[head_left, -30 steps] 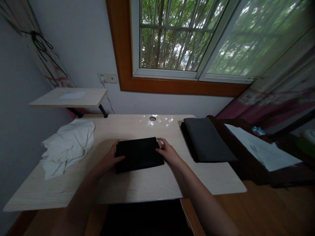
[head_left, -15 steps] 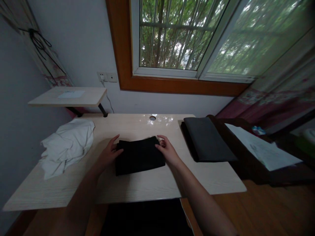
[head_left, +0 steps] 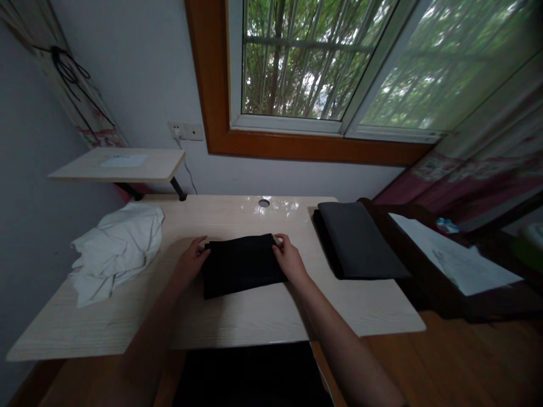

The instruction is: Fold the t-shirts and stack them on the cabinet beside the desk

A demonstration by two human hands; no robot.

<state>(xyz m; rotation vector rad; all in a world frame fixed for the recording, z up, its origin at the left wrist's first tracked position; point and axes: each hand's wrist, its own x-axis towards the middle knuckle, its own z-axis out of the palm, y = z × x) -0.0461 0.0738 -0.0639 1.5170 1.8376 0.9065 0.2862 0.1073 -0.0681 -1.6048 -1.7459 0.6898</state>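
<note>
A folded piece of black cloth (head_left: pixel 244 267) lies over the middle of the desk, roughly a rectangle and slightly tilted. At its upper left corner, my left hand (head_left: pixel 190 263) pinches the edge between thumb and fingers. The upper right corner is gripped by my right hand (head_left: pixel 291 260), thumb on the front and fingertips partly hidden behind. The cloth's dark surface shows few details, so its exact kind cannot be made out.
The pale wooden desk (head_left: pixel 254 325) carries a crumpled white cloth (head_left: pixel 119 243) at left and a dark grey folder-like item (head_left: pixel 358 240) at right. A small raised shelf (head_left: pixel 127 164) stands at the back left. Papers (head_left: pixel 449 254) lie on dark furniture to the right.
The black cloth has shifted slightly right, and its top edge looks straighter. My fingers have drawn in closer on both upper corners.
</note>
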